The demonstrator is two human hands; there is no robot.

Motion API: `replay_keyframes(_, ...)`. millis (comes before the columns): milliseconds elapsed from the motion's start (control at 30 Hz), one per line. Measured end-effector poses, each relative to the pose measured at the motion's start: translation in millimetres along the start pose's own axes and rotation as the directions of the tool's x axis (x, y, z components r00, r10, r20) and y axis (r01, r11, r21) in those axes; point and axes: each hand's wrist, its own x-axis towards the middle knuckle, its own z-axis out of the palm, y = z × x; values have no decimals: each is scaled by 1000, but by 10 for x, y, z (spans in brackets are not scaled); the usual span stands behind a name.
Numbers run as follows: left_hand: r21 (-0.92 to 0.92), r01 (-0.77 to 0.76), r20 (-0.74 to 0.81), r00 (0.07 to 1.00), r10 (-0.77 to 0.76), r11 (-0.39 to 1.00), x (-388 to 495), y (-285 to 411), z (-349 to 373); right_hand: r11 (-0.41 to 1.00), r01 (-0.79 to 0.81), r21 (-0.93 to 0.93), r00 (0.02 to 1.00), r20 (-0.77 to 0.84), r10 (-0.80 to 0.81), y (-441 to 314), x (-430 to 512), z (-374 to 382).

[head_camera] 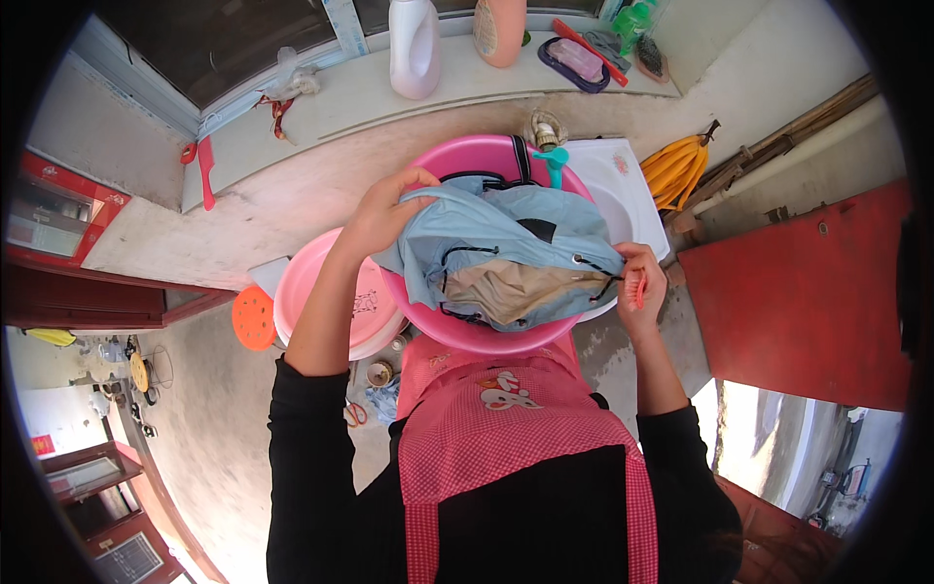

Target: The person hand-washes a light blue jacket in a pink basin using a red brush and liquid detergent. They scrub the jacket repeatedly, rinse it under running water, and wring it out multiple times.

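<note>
A light-blue drawstring bag (503,219) with a beige lining and black cords lies in a bright pink plastic basin (467,339), its mouth spread. My left hand (398,208) pinches the bag's rim at the upper left. At the right end of the rim, my right hand (640,285) grips the fabric near a cord and eyelet, with a small red brush (640,290) also held against the palm. A black strap (520,159) hangs over the basin's far edge. Beside it is the teal handle of a tap (554,162). What lies beneath the bag is hidden.
Behind the basin is a white sink (649,197). Left of it stand a pale pink basin (314,270) and an orange stool (254,318). The windowsill (350,117) holds bottles and a soap dish (573,64). A red door panel (795,292) stands at right; scissors (356,414) lie on the floor.
</note>
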Motion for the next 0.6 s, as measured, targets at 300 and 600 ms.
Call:
replay_keyframes(300,-197,334,163,938,-305,922,287,-313,291,988,-156,11,983,-92,156,132,-204,-74)
replay_keyframes(600,407,-97,-598,723,345,908,158,167,576,975,-186,123,966,-156,204,246,-75,39)
